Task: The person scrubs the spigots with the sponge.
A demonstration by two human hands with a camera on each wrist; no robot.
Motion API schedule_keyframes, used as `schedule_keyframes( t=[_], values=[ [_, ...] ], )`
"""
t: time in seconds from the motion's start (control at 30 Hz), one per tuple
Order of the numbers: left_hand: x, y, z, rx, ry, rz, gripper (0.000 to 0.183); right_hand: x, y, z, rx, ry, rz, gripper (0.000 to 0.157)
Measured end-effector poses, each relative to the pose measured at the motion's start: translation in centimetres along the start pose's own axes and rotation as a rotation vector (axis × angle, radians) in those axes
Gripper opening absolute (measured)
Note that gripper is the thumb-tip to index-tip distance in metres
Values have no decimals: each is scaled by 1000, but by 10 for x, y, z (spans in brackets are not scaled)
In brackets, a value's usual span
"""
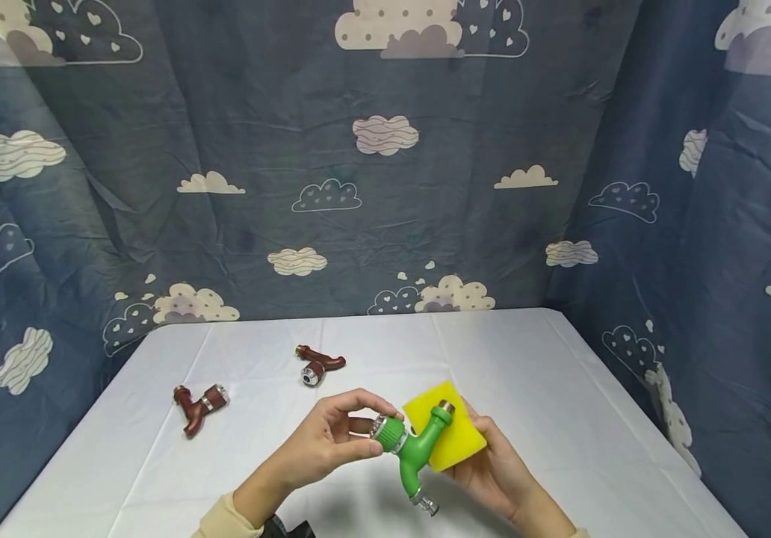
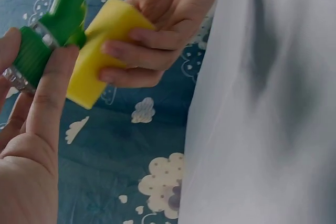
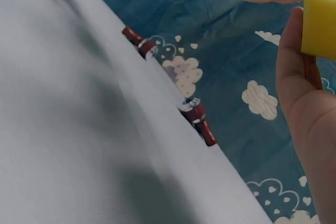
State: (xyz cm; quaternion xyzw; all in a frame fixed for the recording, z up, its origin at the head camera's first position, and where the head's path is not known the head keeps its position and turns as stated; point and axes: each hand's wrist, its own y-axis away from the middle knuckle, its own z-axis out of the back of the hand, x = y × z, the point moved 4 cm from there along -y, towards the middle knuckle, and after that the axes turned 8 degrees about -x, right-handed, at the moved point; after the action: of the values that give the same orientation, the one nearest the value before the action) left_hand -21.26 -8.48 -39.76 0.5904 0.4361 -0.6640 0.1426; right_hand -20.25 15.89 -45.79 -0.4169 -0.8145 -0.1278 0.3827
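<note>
A green tap [image 1: 416,453] with a metal spout end is held above the table. My left hand [image 1: 321,441] grips it by its ribbed round knob, thumb on one side and fingers on the other. In my right hand [image 1: 493,472] is a yellow sponge [image 1: 461,441], pinched between thumb and fingers. The sponge lies right behind the tap's threaded inlet arm in the head view; the left wrist view shows the sponge [image 2: 107,51] close against the tap [image 2: 60,19]. Whether they touch there I cannot tell for certain.
Two brown taps lie on the white table [image 1: 533,373]: one brown tap [image 1: 196,409] at the left, another brown tap [image 1: 318,363] farther back. Dark blue cloth [image 1: 244,134] with cloud prints hangs behind and at both sides. A black object [image 1: 288,527] shows at the bottom edge.
</note>
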Motion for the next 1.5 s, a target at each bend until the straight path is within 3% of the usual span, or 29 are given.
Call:
schedule_keyframes(
  t=[0.1, 0.27, 0.5, 0.7, 0.93, 1.07, 1.2, 1.27, 1.37, 1.5],
  values=[
    [6, 0, 0, -30, -28, -31, 39, -3, -2, 0, 28, -40, -22, 40],
    [9, 0, 5, -149, -193, -82, 38, -8, -4, -2, 93, -38, -50, 46],
    [9, -2, 22, -314, -295, -94, 38, -13, -4, -1, -1, 8, -136, 42],
    [6, -4, 31, -410, -359, -128, 40, -6, -3, 3, -63, 78, -55, 40],
    [2, -3, 32, -544, -415, -131, 41, 1, -5, 7, -256, 232, 95, 37],
    [2, -2, 28, -598, -445, -121, 41, 3, -6, 9, -390, 456, 269, 42],
    [3, -2, 20, -606, -495, -118, 40, 5, -6, 8, -557, 802, 481, 51],
    [3, -1, 17, -600, -527, -126, 40, 7, -5, 5, -601, 993, 594, 55],
    [3, -1, 13, -592, -563, -138, 39, 8, -2, 0, -626, 1257, 753, 59],
    [2, 0, 8, -552, -613, -181, 38, 5, -1, -8, -542, 1465, 871, 64]
  ],
)
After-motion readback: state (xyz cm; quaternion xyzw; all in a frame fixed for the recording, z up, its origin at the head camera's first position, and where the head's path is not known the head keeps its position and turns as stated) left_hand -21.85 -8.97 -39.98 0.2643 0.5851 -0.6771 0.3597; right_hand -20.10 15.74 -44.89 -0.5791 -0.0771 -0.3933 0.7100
